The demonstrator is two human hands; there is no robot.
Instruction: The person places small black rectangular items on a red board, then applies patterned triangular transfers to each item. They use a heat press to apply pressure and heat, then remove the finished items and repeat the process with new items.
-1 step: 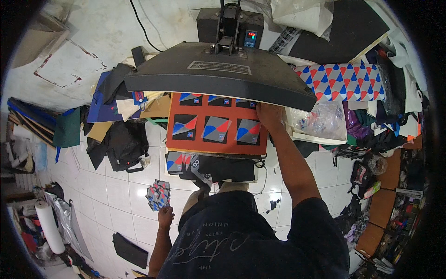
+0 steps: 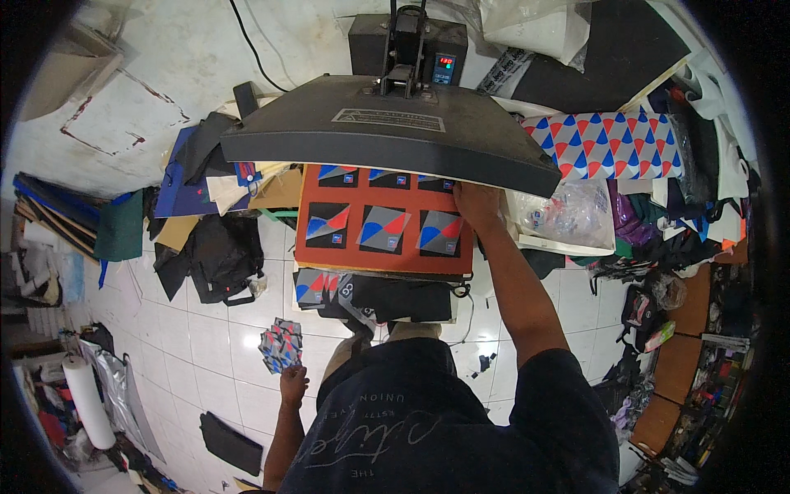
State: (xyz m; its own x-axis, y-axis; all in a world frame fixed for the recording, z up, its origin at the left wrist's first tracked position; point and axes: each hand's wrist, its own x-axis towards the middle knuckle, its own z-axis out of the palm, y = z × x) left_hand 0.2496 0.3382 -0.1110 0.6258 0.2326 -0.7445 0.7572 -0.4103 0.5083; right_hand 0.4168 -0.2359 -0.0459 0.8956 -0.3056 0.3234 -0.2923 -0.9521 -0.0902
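My left hand (image 2: 292, 384) hangs low at the left, closed on a fanned bunch of printed patches (image 2: 281, 344) in grey, red and blue. My right hand (image 2: 479, 201) reaches to the right edge of the heat press's orange-brown lower pad (image 2: 387, 262), beside the far right patch. The raised black upper plate (image 2: 387, 144) hides its fingertips. On the pad lie black squares, each topped with a grey, red and blue patch. A near row shows whole, including a middle patch (image 2: 383, 229); the row behind is partly covered by the plate.
Folded black cloth and more printed pieces (image 2: 311, 286) sit just below the pad. At the right are a patterned printed sheet (image 2: 605, 146) and a box holding clear plastic (image 2: 568, 210). A black bag (image 2: 222, 255) lies left of the press. A white roll (image 2: 88, 402) stands lower left.
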